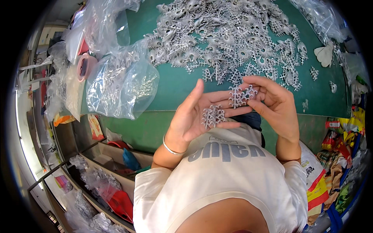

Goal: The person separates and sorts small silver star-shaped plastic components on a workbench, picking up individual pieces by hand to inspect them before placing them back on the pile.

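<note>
My left hand (189,121) is held palm up in front of my chest, fingers stretched out. On its palm and fingers rests a small cluster of grey branched pieces (213,115) with knobbed arms. My right hand (279,106) pinches another grey branched piece (240,96) between thumb and fingers, above the left fingertips. Just beyond both hands, a large heap of similar grey pieces (221,42), many of them round and fan-shaped, covers much of the green table (171,91).
Clear plastic bags (122,83) with grey pieces lie at the table's left, beside a roll of tape (85,66). A few loose pieces (314,73) and a pale flat object (324,54) lie at right. Drawers (105,155) stand lower left; colourful packages (342,136) crowd the right.
</note>
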{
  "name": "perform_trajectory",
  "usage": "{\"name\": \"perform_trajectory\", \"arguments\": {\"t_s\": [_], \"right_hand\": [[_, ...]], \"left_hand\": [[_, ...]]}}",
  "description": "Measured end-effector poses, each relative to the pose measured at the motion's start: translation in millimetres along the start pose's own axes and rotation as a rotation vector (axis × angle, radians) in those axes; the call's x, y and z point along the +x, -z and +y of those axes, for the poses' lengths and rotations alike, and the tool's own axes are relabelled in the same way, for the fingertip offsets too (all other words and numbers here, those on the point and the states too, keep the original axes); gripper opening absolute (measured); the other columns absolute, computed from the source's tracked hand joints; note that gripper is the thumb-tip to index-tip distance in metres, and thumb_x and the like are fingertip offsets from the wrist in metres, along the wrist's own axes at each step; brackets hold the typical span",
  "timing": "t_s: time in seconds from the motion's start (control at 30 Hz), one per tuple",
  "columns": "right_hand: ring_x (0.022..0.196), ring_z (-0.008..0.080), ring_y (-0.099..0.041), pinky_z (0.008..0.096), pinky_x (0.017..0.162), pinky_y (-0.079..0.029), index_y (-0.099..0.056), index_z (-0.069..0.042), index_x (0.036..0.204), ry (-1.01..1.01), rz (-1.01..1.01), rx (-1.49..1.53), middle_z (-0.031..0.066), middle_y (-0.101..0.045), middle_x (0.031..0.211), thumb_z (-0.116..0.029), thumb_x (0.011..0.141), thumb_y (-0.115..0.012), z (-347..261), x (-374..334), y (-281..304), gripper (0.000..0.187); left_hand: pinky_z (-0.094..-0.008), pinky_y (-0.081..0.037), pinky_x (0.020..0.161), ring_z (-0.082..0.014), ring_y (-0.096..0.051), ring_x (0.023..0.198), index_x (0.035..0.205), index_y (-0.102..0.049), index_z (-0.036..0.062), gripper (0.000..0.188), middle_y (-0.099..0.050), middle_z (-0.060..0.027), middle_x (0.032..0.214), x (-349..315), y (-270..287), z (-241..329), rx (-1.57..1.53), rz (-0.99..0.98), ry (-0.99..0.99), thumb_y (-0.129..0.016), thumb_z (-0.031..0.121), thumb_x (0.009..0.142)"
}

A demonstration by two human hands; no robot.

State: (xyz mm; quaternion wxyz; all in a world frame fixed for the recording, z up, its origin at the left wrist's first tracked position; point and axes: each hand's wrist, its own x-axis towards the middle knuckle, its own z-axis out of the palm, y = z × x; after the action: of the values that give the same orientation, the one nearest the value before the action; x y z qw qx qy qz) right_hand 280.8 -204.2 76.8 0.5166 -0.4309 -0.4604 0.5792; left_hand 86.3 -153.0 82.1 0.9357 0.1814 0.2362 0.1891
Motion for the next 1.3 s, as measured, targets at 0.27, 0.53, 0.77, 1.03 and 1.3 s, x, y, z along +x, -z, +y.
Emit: {"name": "perform_trajectory", "arguments": {"t_s": [0.27,0.53,0.77,1.03,1.3], "right_hand": [[0.071,0.0055,-0.047,0.0174,0.061,-0.041,-0.054,-0.001,0.117,0.040,-0.005,-0.152,0.0072,-0.058,0.102,0.011,0.076,-0.055,-3.7,-1.3,-2.3,0.042],[0.068,0.0063,-0.047,0.0183,0.058,-0.041,-0.054,-0.003,0.117,0.095,0.006,-0.213,0.0077,-0.059,0.103,0.010,0.075,-0.056,-3.1,-1.9,-3.2,0.044],[0.065,0.0066,-0.047,0.0187,0.058,-0.041,-0.054,-0.004,0.118,0.113,0.001,-0.233,0.0079,-0.060,0.102,0.010,0.075,-0.056,-0.7,-2.5,-1.5,0.045],[0.067,0.0071,-0.054,0.0204,0.062,-0.045,-0.053,-0.001,0.118,0.079,0.016,-0.181,0.0095,-0.062,0.101,0.011,0.077,-0.053,-0.1,-3.3,-2.3,0.044],[0.073,0.0094,-0.057,0.0211,0.061,-0.045,-0.056,-0.002,0.115,0.062,0.053,-0.253,0.0090,-0.065,0.097,0.006,0.078,-0.053,-2.5,-0.9,-1.5,0.038]], "left_hand": [[-0.0533,-0.047,0.082,-0.0495,-0.032,0.120,0.129,-0.016,-0.0197,0.084,-0.026,-0.0365,0.131,0.9,5.1,-3.8,-0.122,0.003,-0.043,-0.026,0.055,0.090],[-0.0534,-0.048,0.082,-0.0489,-0.032,0.120,0.129,-0.015,-0.0199,0.081,-0.025,-0.0372,0.132,0.7,5.9,-6.0,-0.166,0.003,-0.054,-0.026,0.051,0.091],[-0.0519,-0.048,0.083,-0.0480,-0.032,0.121,0.129,-0.015,-0.0193,0.079,-0.025,-0.0370,0.132,0.8,5.6,-5.6,-0.176,0.006,-0.047,-0.027,0.049,0.092],[-0.0515,-0.046,0.086,-0.0452,-0.031,0.123,0.130,-0.016,-0.0173,0.076,-0.024,-0.0347,0.134,1.6,8.0,-6.7,-0.127,-0.013,-0.049,-0.027,0.048,0.092],[-0.0497,-0.044,0.090,-0.0458,-0.030,0.124,0.131,-0.017,-0.0165,0.068,-0.023,-0.0327,0.135,-1.7,6.4,-6.4,0.016,-0.004,-0.071,-0.031,0.039,0.094]]}}
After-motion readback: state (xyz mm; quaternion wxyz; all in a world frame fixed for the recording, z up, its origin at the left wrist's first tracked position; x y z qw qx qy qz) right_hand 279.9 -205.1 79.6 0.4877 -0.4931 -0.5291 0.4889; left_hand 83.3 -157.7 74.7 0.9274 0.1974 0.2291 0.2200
